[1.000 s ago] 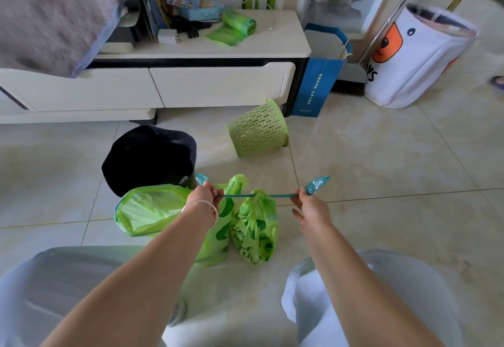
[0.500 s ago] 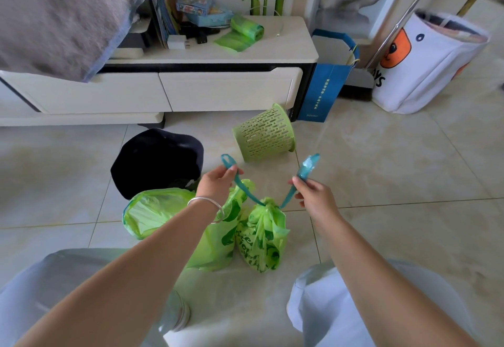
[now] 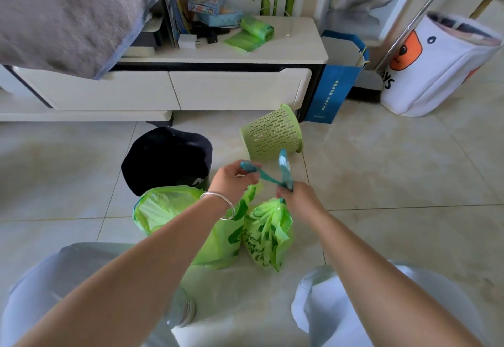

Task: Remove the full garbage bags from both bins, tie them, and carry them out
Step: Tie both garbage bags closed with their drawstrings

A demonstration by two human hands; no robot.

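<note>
Small cinched green plastic garbage bag [image 3: 266, 234] on the tile floor [image 3: 395, 183] between the knees, touching the larger open-mouthed green plastic garbage bag [image 3: 174, 210] on its left. Left hand [image 3: 231, 181] and right hand [image 3: 297, 196] each pinch one end of the teal drawstring [image 3: 268, 178] above the small bag — fingers clenched on it. Behind: black cloth-covered bin [image 3: 166, 159], then the tipped green slotted plastic basket [image 3: 272, 133]. Open tile right of the bags; white low cabinet [image 3: 174, 90] edge closes the far side.
</note>
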